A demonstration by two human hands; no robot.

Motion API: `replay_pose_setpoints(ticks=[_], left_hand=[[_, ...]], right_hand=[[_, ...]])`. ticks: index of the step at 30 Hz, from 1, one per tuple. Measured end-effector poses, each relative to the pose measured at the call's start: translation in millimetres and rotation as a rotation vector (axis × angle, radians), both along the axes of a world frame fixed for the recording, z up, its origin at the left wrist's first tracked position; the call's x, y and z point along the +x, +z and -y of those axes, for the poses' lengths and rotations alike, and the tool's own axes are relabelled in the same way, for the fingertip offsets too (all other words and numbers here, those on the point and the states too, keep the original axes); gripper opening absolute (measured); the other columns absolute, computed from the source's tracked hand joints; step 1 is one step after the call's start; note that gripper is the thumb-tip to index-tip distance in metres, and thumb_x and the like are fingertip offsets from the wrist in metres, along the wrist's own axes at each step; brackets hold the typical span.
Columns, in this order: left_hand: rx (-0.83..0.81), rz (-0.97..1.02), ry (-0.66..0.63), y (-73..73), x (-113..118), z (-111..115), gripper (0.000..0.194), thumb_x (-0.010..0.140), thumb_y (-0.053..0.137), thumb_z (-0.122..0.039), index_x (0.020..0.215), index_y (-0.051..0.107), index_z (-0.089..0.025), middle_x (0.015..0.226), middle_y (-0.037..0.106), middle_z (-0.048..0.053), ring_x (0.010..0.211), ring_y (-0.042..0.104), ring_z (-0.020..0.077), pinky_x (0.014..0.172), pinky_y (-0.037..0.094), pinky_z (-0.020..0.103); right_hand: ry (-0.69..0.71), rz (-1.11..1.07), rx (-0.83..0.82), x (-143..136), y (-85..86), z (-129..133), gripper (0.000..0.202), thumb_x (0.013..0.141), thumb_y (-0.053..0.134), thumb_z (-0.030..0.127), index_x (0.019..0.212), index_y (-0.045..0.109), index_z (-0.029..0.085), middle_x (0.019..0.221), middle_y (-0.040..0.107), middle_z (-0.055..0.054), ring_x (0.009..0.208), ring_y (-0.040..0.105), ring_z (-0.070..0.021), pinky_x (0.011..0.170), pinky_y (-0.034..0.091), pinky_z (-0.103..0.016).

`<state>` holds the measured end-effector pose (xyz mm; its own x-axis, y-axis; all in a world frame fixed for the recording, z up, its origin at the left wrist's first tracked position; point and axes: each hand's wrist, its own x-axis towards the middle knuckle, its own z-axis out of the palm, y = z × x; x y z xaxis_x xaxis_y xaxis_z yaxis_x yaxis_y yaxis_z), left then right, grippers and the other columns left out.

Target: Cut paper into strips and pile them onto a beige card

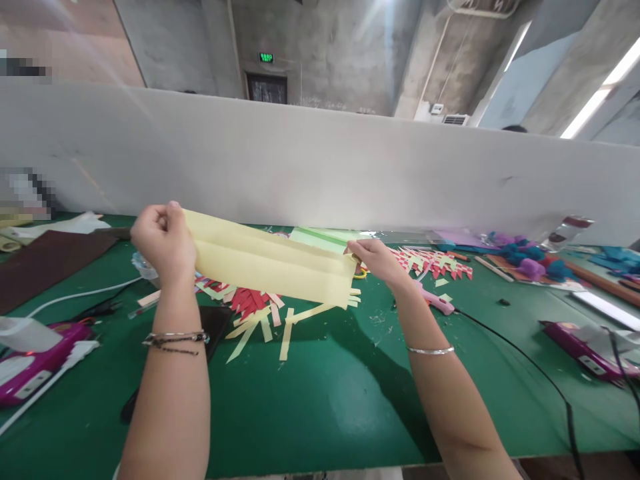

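A long sheet of yellow paper (265, 263) is stretched in the air between my two hands, with a lengthwise crease along it. My left hand (167, 243) grips its left end in a closed fist, thumb on top. At the other end, my right hand (377, 261) pinches the upper right corner. Below the sheet, cut yellow paper strips (287, 337) lie scattered on the green table (320, 407), beside a heap of red paper strips (247, 303). A pink glue gun (435, 299) rests behind my right wrist, its tip hidden by the arm.
Magenta power strips (590, 350) stand at right and left, with cables across the table. A dark phone (217, 327) lies by my left forearm. Red-and-white woven paper (435, 262) and blue and purple pompoms (533, 267) lie at the back right. A grey partition (320, 167) closes the far side.
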<state>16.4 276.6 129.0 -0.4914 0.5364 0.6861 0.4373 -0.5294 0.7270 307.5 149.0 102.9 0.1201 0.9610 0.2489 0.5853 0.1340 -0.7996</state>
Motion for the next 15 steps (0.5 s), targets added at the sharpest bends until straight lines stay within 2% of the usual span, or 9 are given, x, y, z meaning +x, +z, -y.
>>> replay_pose_setpoints(ticks=[2, 4, 7, 10, 15], left_hand=[[-0.006, -0.004, -0.004, 0.3, 0.1, 0.7, 0.021, 0.077, 0.053, -0.018, 0.057, 0.045, -0.015, 0.044, 0.029, -0.009, 0.043, 0.025, 0.0060, 0.044, 0.020, 0.020], [-0.017, -0.011, 0.001, 0.4, 0.5, 0.8, 0.021, 0.076, 0.053, -0.018, 0.056, 0.045, -0.015, 0.044, 0.029, -0.009, 0.043, 0.025, 0.0060, 0.044, 0.019, 0.021], [-0.008, -0.006, 0.003, -0.6, -0.6, -1.1, 0.021, 0.076, 0.053, -0.018, 0.057, 0.046, -0.015, 0.044, 0.030, -0.009, 0.044, 0.026, 0.0060, 0.044, 0.020, 0.020], [0.008, 0.006, 0.000, -2.2, -3.5, -3.9, 0.020, 0.076, 0.053, -0.019, 0.058, 0.047, -0.015, 0.045, 0.031, -0.009, 0.044, 0.027, 0.0060, 0.045, 0.022, 0.020], [0.007, 0.001, 0.033, -3.5, -9.6, -6.4, 0.021, 0.075, 0.054, -0.017, 0.056, 0.046, -0.015, 0.044, 0.030, -0.009, 0.044, 0.026, 0.0061, 0.046, 0.022, 0.020]], right_hand=[[0.024, 0.030, 0.018, -2.1, 2.0, 3.1, 0.047, 0.084, 0.034, 0.055, 0.065, 0.052, 0.016, 0.057, 0.043, 0.002, 0.053, 0.040, -0.0091, 0.052, 0.031, -0.023], [0.034, 0.090, -0.016, -5.4, 3.6, 6.0, 0.048, 0.083, 0.036, 0.057, 0.061, 0.049, 0.016, 0.055, 0.039, 0.003, 0.051, 0.035, -0.0084, 0.049, 0.027, -0.023], [0.039, 0.164, -0.063, -7.4, 3.3, 7.3, 0.045, 0.081, 0.044, 0.053, 0.053, 0.039, 0.018, 0.051, 0.030, 0.005, 0.047, 0.026, -0.0069, 0.047, 0.023, -0.023], [0.067, 0.154, -0.068, -5.3, 1.5, 5.3, 0.042, 0.083, 0.041, 0.045, 0.051, 0.038, 0.018, 0.050, 0.036, 0.004, 0.047, 0.030, -0.0069, 0.048, 0.026, -0.023], [0.063, 0.143, -0.093, -3.1, 2.7, 2.9, 0.046, 0.083, 0.040, 0.043, 0.046, 0.046, 0.016, 0.045, 0.048, 0.002, 0.042, 0.035, -0.0067, 0.048, 0.030, -0.022]])
